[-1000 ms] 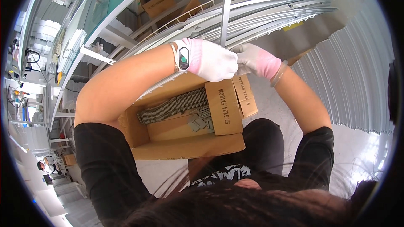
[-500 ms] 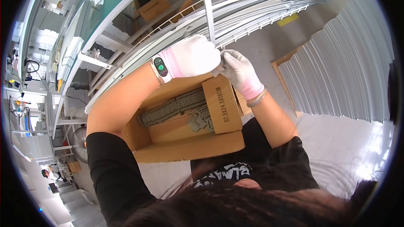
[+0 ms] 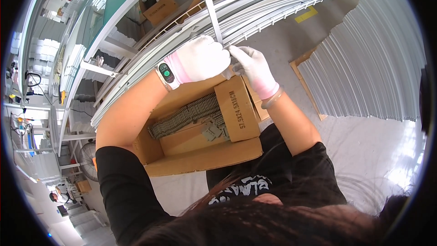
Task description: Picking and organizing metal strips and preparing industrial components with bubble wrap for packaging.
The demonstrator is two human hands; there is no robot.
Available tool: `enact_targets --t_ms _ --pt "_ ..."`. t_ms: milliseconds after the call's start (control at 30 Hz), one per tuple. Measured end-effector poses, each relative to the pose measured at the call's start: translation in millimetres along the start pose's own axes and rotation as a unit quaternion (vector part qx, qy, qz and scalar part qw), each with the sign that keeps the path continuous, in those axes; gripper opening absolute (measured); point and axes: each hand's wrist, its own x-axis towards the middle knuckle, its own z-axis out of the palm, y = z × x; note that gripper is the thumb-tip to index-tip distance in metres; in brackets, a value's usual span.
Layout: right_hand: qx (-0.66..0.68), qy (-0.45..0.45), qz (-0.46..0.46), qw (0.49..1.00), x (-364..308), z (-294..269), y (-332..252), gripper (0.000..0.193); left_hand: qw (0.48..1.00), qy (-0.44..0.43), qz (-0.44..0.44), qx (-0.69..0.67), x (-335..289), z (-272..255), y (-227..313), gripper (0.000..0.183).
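Observation:
A long, narrow white-grey strip (image 3: 209, 9) juts away from me over the rack, its near end at my fingers. My left hand (image 3: 202, 61), in a white glove with a pink cuff, is closed around that near end. My right hand (image 3: 255, 66), gloved alike, has thumb and forefinger pinched beside the strip's end; a small grey piece seems to be in its fingers, too hidden to name. Below both hands is an open cardboard box (image 3: 200, 165). Rows of small flat grey pieces (image 3: 184, 117) stand in it, with several loose ones (image 3: 211, 131) at their side.
Long pale profiles (image 3: 268, 9) lie on a wire-edged rack just beyond my hands. A tall stack of grey strips (image 3: 364, 68) stands at the right. Under the rack is another cardboard box (image 3: 160, 7). A floor fan (image 3: 87, 159) and a distant person (image 3: 61, 197) are at left.
The strip and both hands have shifted slightly left in the view. My right fingers have come up closer to the strip's near end.

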Motion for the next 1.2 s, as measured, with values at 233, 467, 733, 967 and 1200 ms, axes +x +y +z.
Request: enact_targets --t_ms 233,467,733,967,1200 --pt "-0.061 0.035 -0.067 0.995 11.0 5.2 5.2 0.023 1.000 -0.026 0.010 -0.004 1.9 -1.2 -1.4 0.007" --pt "-0.010 0.076 -0.101 0.992 17.7 -9.4 21.4 0.018 0.997 0.051 -0.026 0.049 -8.5 2.2 1.4 0.005" --pt "-0.012 0.015 -0.037 0.999 10.4 0.4 2.4 0.026 0.998 0.003 -0.040 0.046 -15.5 5.0 3.9 0.021" --pt "-0.045 0.011 -0.112 0.993 15.3 0.1 14.4 0.021 0.998 0.031 -0.020 0.051 -12.9 2.2 5.1 0.012" --pt "-0.080 0.047 -0.135 0.986 20.6 -5.4 26.5 0.017 0.998 0.023 -0.039 0.036 -13.6 5.3 10.5 0.024"
